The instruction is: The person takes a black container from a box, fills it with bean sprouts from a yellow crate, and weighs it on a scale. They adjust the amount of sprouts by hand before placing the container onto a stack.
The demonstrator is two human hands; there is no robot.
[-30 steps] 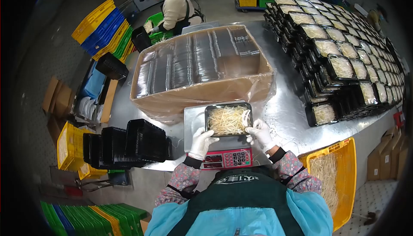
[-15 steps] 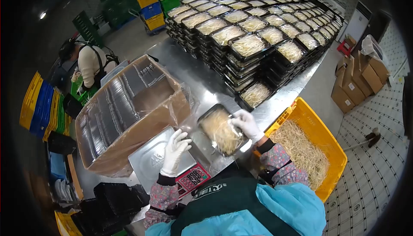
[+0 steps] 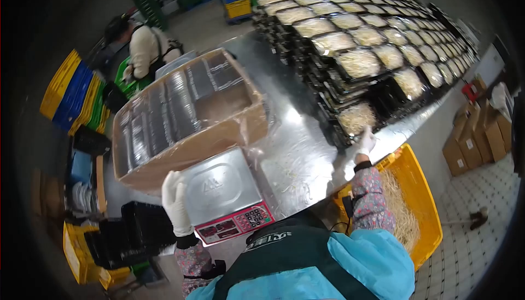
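Observation:
My right hand (image 3: 366, 142), in a white glove, is at the near corner of a black tray of pale, thin sprout-like strands (image 3: 356, 118). Its fingers are closed at the tray's edge. This tray sits at the front of a large block of stacked, filled trays (image 3: 358, 65). My left hand (image 3: 176, 201), also gloved, hovers by the left edge of a metal-topped scale (image 3: 221, 182). Its fingers are stretched out and slightly curved, with nothing in them. Nothing lies on the scale's plate.
A cardboard box of nested black trays (image 3: 186, 117) stands behind the scale. To my right is a yellow crate (image 3: 424, 207) of loose strands. Black trays (image 3: 145, 226) lie at the lower left. Another person (image 3: 145, 51) bends over a green crate at the far left.
My right hand has carried the filled tray forward and right to the front of the stack. My left hand has moved from above the scale to its left edge. The view has shifted.

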